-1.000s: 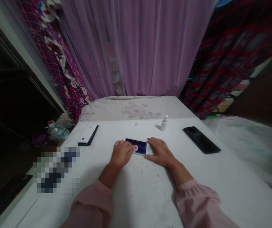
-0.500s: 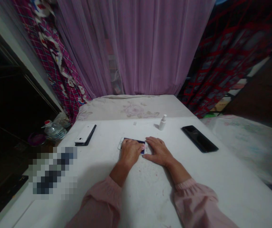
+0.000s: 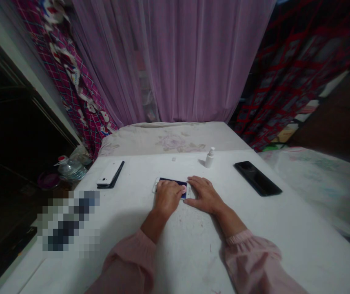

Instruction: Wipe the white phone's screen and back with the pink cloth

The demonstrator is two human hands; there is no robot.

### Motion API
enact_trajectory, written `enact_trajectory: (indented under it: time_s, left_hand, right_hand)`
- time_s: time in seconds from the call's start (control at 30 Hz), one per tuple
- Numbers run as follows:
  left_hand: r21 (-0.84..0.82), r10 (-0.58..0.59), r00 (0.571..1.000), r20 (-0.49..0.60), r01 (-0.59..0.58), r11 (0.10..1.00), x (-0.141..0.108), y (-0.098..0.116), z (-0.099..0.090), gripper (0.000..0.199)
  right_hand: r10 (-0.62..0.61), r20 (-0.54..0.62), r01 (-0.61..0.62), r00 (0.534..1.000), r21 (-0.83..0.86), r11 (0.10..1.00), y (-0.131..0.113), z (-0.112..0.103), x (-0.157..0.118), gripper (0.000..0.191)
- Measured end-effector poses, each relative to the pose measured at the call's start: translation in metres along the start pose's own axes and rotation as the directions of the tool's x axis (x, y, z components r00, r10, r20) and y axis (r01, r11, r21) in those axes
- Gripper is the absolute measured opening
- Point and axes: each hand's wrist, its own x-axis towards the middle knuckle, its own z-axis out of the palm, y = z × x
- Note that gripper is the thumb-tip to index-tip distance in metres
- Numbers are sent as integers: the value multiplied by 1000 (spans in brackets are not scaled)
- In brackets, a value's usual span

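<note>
A white smartphone (image 3: 187, 197) lies on the white-covered table, its dark blue screen facing up. My left hand (image 3: 167, 198) is over the screen, fingers bent and closed on a small pink pad (image 3: 184, 189) pressed against the glass. Most of that pad is hidden under the fingers, so its exact kind is unclear. At the phone's right end, my right hand (image 3: 204, 196) grips it, thumb along the near edge and fingers at the far edge. A white spray bottle (image 3: 209, 158) stands upright beyond my right hand.
To the left, a white phone (image 3: 109, 173) rests on a dark one. A large black phone (image 3: 257, 178) lies at the right. A small pale square (image 3: 173, 159) is farther back. Purple curtains (image 3: 187, 61) hang behind the table; a clear plastic jug (image 3: 71, 167) stands off its left side.
The pink pad and my left fingers have shifted very slightly on the screen. My right hand stays in place on the phone.
</note>
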Motion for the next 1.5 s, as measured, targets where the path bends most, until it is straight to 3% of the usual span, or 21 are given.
enact_trajectory:
  time_s: [0.17,0.4,0.53,0.87,0.97,1.13,1.33,1.5]
  left_hand:
    - [-39,33,999,23,-32,999,7,8,4,17]
    - [120,-192,979,-75,200,973,7,-23,-11,21]
    - [175,-248,963,-106,264,949,8,-34,-16,22]
    - [96,-150,988,-19,152,984,17,11,1,22]
    - [88,-116,993,3,115,989,18,16,2,21]
    - [116,-148,989,-20,150,982,13,-8,-5,20]
    - [190,-279,954,-110,295,936,8,-46,-22,22]
    - [148,-275,957,-96,287,946,17,-30,-13,21]
  right_hand:
    - [2,-10,-2,1000,-1,1000,0,0,0,70]
    - [10,9,-10,1000,-5,1000,0,-1,0,73]
    - [7,2,-7,1000,-3,1000,1,1,0,73]
    - [-5,-7,5,1000,-6,1000,-1,-1,-1,70]
    - [-4,-3,4,1000,-10,1000,0,-1,-1,72]
    - [-3,-4,3,1000,-14,1000,1,0,0,72]
    - [13,17,-13,1000,-6,1000,0,-2,1,75]
    - [13,-6,-13,1000,-8,1000,1,0,0,75]
